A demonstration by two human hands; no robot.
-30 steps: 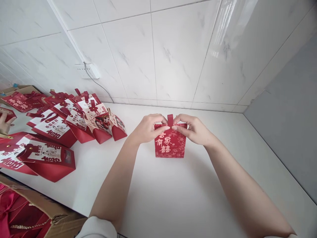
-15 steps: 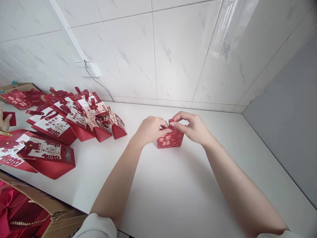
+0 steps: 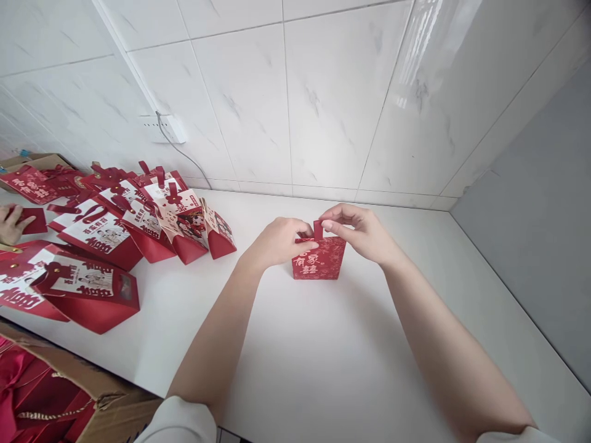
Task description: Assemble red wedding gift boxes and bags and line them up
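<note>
A small red gift box [image 3: 318, 261] with white Chinese characters stands upright on the white table. From its top edge rises a dark red ribbon loop [image 3: 318, 230]. My left hand [image 3: 282, 241] is closed on the box's upper left edge, thumb in front and fingers behind. With thumb and forefinger, my right hand [image 3: 357, 231] pinches the ribbon loop at its right side near the top. The back of the box is hidden from me.
Several red and white gift boxes [image 3: 95, 232] with ribbon handles crowd the left of the table [image 3: 295, 369]. Another person's hand [image 3: 12, 224] holds a red piece at far left. A cardboard carton [image 3: 115, 418] of red bags sits lower left. Behind is a tiled wall [image 3: 332, 111].
The ribbon loop now stands taller above the box, and my right hand has risen slightly. At far left, the other person's hand and red piece have shifted right.
</note>
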